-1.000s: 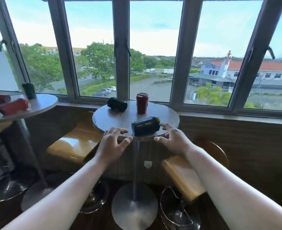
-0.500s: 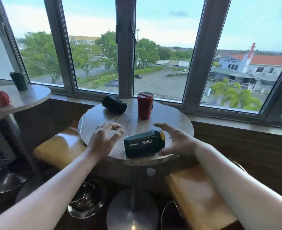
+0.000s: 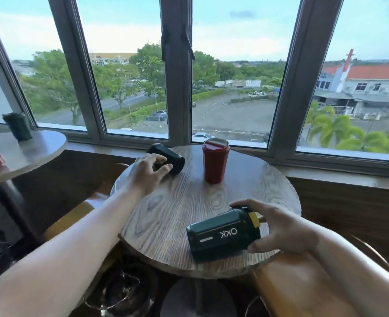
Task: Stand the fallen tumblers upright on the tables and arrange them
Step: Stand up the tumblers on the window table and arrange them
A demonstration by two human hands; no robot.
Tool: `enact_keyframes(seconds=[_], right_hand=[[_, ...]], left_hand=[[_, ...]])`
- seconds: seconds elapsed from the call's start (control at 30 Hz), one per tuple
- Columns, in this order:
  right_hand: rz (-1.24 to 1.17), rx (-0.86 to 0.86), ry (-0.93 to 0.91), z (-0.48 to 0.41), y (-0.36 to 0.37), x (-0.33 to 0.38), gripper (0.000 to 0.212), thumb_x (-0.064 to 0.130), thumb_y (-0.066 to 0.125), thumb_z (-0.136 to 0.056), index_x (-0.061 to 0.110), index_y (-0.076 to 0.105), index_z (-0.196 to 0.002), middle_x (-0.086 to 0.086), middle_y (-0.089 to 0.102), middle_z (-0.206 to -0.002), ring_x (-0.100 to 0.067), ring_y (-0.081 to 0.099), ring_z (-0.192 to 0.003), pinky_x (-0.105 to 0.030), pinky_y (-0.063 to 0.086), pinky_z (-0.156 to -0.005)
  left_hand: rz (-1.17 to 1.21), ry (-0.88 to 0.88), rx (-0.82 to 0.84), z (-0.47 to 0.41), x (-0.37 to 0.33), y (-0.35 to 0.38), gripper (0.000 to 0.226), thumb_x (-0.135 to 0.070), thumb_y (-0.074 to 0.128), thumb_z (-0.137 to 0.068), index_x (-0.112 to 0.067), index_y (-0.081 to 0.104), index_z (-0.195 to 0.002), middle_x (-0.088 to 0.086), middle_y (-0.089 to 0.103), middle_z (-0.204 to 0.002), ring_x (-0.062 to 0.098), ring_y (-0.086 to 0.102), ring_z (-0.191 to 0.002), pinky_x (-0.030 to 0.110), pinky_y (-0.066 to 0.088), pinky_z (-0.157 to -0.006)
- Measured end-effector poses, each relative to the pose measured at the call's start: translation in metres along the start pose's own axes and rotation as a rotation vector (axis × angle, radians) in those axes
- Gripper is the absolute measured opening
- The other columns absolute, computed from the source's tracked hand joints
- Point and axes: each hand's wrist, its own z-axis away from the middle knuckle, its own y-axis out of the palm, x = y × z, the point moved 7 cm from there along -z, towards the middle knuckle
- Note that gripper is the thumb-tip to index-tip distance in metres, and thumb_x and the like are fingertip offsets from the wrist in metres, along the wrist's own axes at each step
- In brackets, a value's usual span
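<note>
Both hands were out over the round wooden tabletop (image 3: 177,209). The right hand (image 3: 282,229) wrapped its fingers around the lid end of the dark green tumbler (image 3: 221,234), which lay on its side near the front edge, white lettering facing up. The left hand (image 3: 145,172) reached across to the black tumbler (image 3: 168,157), also lying on its side at the far left edge; fingers spread and touching it, not yet closed. Between them, toward the window, the red tumbler (image 3: 215,162) stood upright. On the neighbouring tabletop (image 3: 35,147) at left, a dark tumbler (image 3: 17,126) stood upright.
</note>
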Motion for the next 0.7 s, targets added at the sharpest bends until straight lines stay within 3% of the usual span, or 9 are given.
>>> enact_keyframes(seconds=[0.1,0.2,0.33,0.57,0.7], right_hand=[[-0.019,-0.013,0.045,0.000,0.000,0.002,0.087,0.020,0.088,-0.069,0.049,0.047,-0.140,0.029,0.065,-0.128,0.003,0.057,-0.124,-0.009,0.042,-0.099],[-0.046,-0.028,0.097,0.001,0.000,0.002,0.090,0.013,0.087,-0.068,0.054,0.048,-0.138,0.030,0.064,-0.126,0.003,0.058,-0.121,-0.008,0.043,-0.094],[-0.076,-0.041,0.145,-0.001,0.001,0.004,0.092,0.017,0.086,-0.066,0.057,0.046,-0.139,0.023,0.065,-0.129,-0.004,0.060,-0.123,-0.021,0.047,-0.101],[-0.099,-0.050,0.183,0.000,0.003,0.002,0.096,0.008,0.084,-0.067,0.054,0.045,-0.142,0.019,0.065,-0.129,-0.004,0.061,-0.122,-0.025,0.050,-0.103],[-0.169,-0.047,0.167,-0.003,0.002,-0.001,0.092,0.000,0.085,-0.067,0.044,0.052,-0.141,0.013,0.068,-0.128,-0.011,0.064,-0.121,-0.036,0.053,-0.106]], left_hand=[[-0.043,-0.059,0.019,-0.056,0.034,-0.003,0.048,-0.045,0.069,-0.090,-0.014,0.067,-0.126,0.011,0.065,-0.126,0.030,0.060,-0.116,0.041,0.048,-0.097],[-0.045,-0.244,0.081,-0.103,0.071,0.004,0.066,-0.055,0.064,-0.090,-0.011,0.057,-0.138,0.017,0.059,-0.139,0.036,0.054,-0.126,0.046,0.045,-0.106],[-0.017,-0.376,0.150,-0.135,0.096,0.023,0.081,-0.062,0.057,-0.091,-0.008,0.044,-0.150,0.020,0.050,-0.150,0.040,0.049,-0.135,0.048,0.041,-0.111],[0.140,-0.440,0.150,-0.148,0.109,0.043,0.066,-0.057,0.076,-0.079,-0.009,0.062,-0.123,0.016,0.067,-0.119,0.036,0.067,-0.104,0.048,0.058,-0.094],[0.177,-0.469,0.141,-0.150,0.113,0.043,0.071,-0.054,0.082,-0.075,-0.009,0.062,-0.125,0.017,0.067,-0.120,0.035,0.067,-0.107,0.047,0.056,-0.097]])
